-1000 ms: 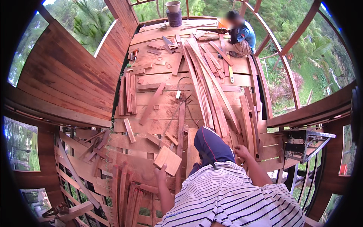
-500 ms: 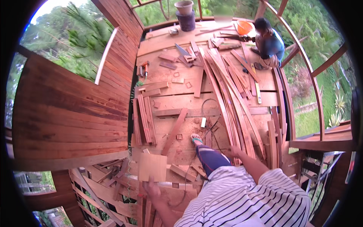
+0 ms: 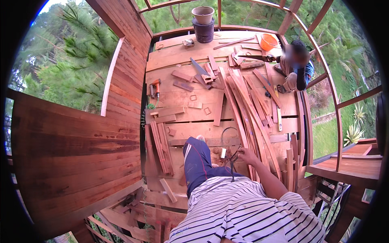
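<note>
My right hand [image 3: 246,155] is closed in front of my striped shirt, beside the long boards. Its fingers pinch a black cable [image 3: 232,165] that hangs down toward my thigh. Close to that hand, a small white block-shaped piece [image 3: 223,153] lies on the wooden floor, with a thin dark cord [image 3: 223,134] looping above it. My left hand is out of view. To the right of my right hand runs a pile of long reddish boards [image 3: 248,117], lying lengthwise on the floor.
A person [image 3: 296,65] crouches at the far right, by an orange bucket [image 3: 268,42]. A handsaw [image 3: 201,69], an orange power tool [image 3: 155,87] and wood offcuts [image 3: 182,75] lie ahead. A plank wall [image 3: 77,141] stands left; a dark bucket [image 3: 203,32] stands at the far edge.
My left hand, which held a square wooden board, has left the view. My right hand has moved slightly up and left and lifted the black cable. My legs have stepped forward.
</note>
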Action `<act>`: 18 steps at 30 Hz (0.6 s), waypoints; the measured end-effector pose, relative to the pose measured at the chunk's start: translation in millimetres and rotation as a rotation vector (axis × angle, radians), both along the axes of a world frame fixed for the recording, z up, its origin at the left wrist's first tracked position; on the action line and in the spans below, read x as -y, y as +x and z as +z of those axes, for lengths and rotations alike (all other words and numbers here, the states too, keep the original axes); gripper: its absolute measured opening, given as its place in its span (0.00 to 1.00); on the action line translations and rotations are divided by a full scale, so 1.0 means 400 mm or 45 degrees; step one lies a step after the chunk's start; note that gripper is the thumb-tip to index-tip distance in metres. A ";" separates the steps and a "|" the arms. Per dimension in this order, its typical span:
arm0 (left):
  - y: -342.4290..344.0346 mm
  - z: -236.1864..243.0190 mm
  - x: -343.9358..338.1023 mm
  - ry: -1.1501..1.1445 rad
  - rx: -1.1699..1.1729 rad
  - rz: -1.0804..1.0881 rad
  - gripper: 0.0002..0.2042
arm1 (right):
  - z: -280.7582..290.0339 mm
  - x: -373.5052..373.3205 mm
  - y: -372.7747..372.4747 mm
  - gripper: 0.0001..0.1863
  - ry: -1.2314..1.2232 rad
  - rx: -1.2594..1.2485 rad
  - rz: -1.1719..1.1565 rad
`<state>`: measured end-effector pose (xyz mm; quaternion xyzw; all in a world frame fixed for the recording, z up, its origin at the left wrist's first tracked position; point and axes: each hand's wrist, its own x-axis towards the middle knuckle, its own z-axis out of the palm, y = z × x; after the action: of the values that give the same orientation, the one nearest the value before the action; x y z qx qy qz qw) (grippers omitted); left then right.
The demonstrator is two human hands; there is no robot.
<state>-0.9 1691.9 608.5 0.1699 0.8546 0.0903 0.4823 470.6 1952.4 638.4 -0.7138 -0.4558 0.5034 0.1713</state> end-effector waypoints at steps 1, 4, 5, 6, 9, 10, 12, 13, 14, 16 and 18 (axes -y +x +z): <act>-0.010 -0.004 -0.062 -0.006 0.019 -0.043 0.24 | 0.009 -0.020 -0.009 0.22 -0.100 -0.025 0.037; -0.040 -0.023 -0.297 -0.016 0.053 -0.170 0.24 | 0.044 -0.114 -0.035 0.22 -0.264 -0.037 0.143; -0.056 -0.035 -0.391 -0.013 0.065 -0.200 0.24 | 0.041 -0.154 -0.045 0.22 -0.234 -0.009 0.187; -0.065 -0.048 -0.486 -0.005 0.073 -0.237 0.24 | 0.036 -0.193 -0.050 0.22 -0.205 0.019 0.234; -0.119 -0.078 -0.801 0.069 -0.019 -0.232 0.25 | -0.039 -0.373 -0.073 0.24 -0.186 0.072 0.204; -0.134 -0.088 -0.917 0.106 -0.088 -0.222 0.25 | -0.058 -0.437 -0.070 0.24 -0.114 0.157 0.199; -0.117 -0.063 -1.208 0.334 -0.128 -0.058 0.20 | -0.060 -0.570 -0.050 0.23 -0.117 0.246 0.252; -0.223 -0.079 -1.293 0.515 -0.045 -0.076 0.22 | 0.006 -0.689 -0.089 0.23 -0.088 0.139 0.333; -0.189 -0.039 -1.420 0.662 0.023 -0.109 0.22 | 0.037 -0.761 -0.066 0.23 -0.033 0.077 0.273; -0.222 0.029 -1.623 0.815 -0.107 -0.317 0.23 | 0.118 -0.899 -0.085 0.23 0.107 -0.053 0.093; -0.077 0.211 -1.795 0.928 0.162 -0.203 0.23 | 0.150 -0.987 -0.055 0.22 0.160 -0.049 -0.136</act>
<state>-31.5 2410.1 692.9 0.3903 0.7187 0.3612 0.4479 448.7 2347.2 698.4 -0.7152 -0.4442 0.4776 0.2512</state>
